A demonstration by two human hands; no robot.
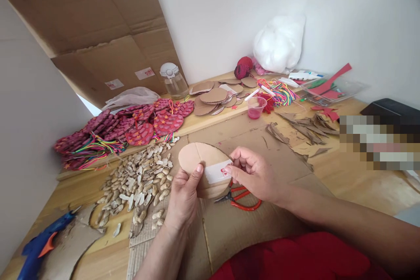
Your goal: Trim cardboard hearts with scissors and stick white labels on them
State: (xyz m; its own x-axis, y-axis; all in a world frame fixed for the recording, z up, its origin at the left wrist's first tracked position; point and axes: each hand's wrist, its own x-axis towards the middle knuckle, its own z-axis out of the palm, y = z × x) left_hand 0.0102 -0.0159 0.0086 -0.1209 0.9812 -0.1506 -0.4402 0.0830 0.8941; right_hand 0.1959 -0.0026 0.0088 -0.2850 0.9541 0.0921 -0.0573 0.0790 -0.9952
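Note:
A rounded cardboard cutout (188, 157) with a strip of white tape (213, 172) across it is held up in front of me. My left hand (185, 188) grips its lower left edge, thumb on top and fingers behind. At the right edge, my right hand (251, 170) pinches the cutout near the end of the tape strip, by a small red print. Just behind and below the cutout lie red-handled scissors (246, 201) on the cardboard sheet (243, 232). Their upper handle is partly hidden by the cutout and my right hand.
Peanut shells (138, 179) are heaped to the left, near a blue glue gun (46, 240). Red decorated pieces (141, 124) with coloured strings lie behind. More cardboard cutouts (213, 95), a plastic cup (256, 107) and cardboard scraps (308, 127) sit farther back.

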